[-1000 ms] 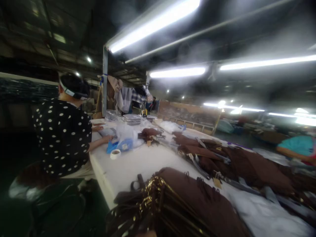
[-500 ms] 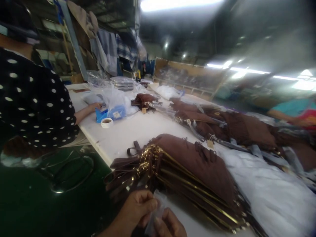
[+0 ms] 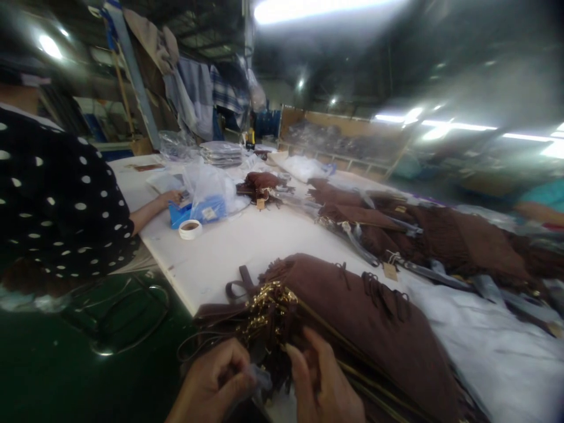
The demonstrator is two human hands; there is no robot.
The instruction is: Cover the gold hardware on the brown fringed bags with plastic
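The left grip (image 3: 215, 376) pinches limp plastic (image 3: 261, 379) near its end, likely to keep it from flopping; the right grip (image 3: 326, 376), beside it, has fingers parted. Just beyond both, brown bags (image 3: 352, 308) lie stacked on the table (image 3: 224, 241), clasps (image 3: 264, 302) bunched, probably because all face one way.

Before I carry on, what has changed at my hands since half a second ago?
Your right hand seems to have let go of the clear plastic piece, moving up and right toward the gold-coloured clasps. Your left hand has shifted left and keeps the plastic. The brown bags and white tape roll stay put.
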